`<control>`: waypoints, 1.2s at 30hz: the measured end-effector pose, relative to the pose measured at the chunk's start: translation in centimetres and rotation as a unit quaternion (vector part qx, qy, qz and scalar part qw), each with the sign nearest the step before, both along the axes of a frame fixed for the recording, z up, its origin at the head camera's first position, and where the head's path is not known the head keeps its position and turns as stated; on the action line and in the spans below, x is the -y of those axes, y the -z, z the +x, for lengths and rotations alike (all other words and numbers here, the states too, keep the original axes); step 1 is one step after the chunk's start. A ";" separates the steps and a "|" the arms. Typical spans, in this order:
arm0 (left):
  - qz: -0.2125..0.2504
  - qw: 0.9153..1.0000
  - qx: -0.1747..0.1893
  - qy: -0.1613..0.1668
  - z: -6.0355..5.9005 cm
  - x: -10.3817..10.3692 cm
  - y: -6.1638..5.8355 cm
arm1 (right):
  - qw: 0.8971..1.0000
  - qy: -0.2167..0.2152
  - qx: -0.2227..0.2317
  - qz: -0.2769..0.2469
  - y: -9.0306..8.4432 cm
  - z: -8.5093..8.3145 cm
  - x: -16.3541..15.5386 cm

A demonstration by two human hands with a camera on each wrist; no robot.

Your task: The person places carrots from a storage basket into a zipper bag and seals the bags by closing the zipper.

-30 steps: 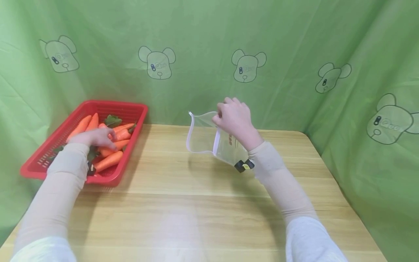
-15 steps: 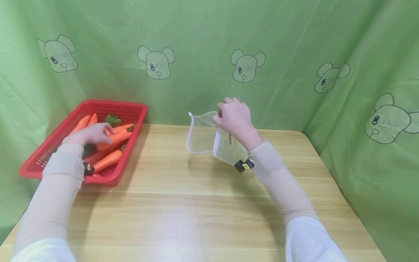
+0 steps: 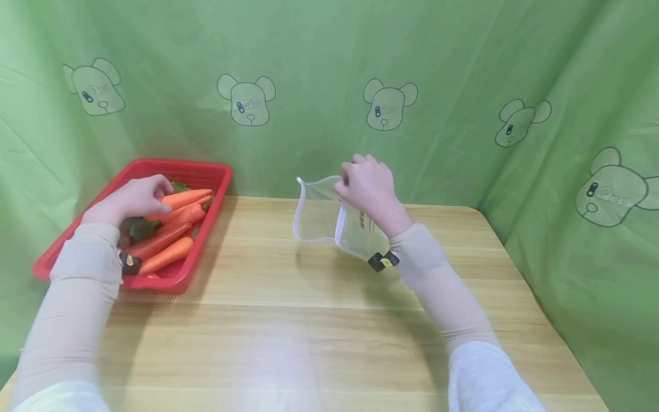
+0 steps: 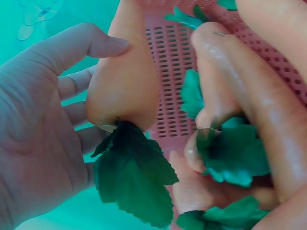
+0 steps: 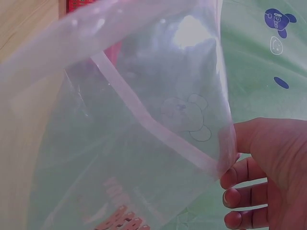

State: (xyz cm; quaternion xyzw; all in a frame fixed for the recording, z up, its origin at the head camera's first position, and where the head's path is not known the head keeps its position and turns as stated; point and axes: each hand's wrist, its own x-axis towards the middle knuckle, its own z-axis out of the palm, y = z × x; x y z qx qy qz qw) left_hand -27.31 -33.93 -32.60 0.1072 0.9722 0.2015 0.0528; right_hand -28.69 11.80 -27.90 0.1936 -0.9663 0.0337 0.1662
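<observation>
My left hand (image 3: 133,198) pinches an orange carrot (image 3: 191,198) above the left part of the table. In the left wrist view the thumb lies on the carrot (image 4: 125,88) and the fingers are behind it; its green leaves hang at the thick end. Below are several more carrots (image 3: 172,254) in a red basket (image 3: 208,230). My right hand (image 3: 369,182) holds up a clear zip bag (image 3: 318,218) by its top edge, between thumb and forefinger in the right wrist view. The mouth of the bag (image 5: 124,158) gapes toward the left.
A green curtain (image 3: 309,51) with printed mouse heads stands behind and to the right of the wooden table (image 3: 288,343). The basket sits at the table's left back. A black and yellow item (image 3: 383,261) shows by the right wrist.
My left hand has lifted a carrot off the pile and shifted slightly up and to the left. The right hand and the bag have stayed in place.
</observation>
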 end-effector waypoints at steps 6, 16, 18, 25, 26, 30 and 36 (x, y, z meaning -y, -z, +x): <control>0.006 1.000 -0.023 -0.002 0.3 -0.5 -1.5 | 1.000 0.002 -0.004 0.002 -0.1 0.0 0.0; -0.003 0.998 -0.059 0.014 1.2 -3.1 -4.1 | 1.000 0.004 -0.002 -0.001 0.0 0.0 0.0; -0.007 0.998 -0.063 0.020 1.4 -4.0 -4.7 | 1.000 0.005 -0.002 -0.001 0.0 0.1 0.0; -0.017 0.995 -0.087 0.040 1.9 -7.1 -5.9 | 1.000 0.005 -0.004 -0.001 -0.1 0.1 0.1; -0.016 0.995 -0.087 0.042 1.9 -7.5 -6.1 | 1.000 0.005 -0.004 -0.002 -0.1 0.1 0.1; -0.020 0.993 -0.108 0.050 2.0 -9.0 -6.3 | 1.000 0.003 -0.005 -0.005 -0.2 0.1 0.1; -0.028 0.990 -0.119 0.069 1.7 -11.4 -6.5 | 1.000 0.003 0.001 -0.004 -0.2 0.1 0.2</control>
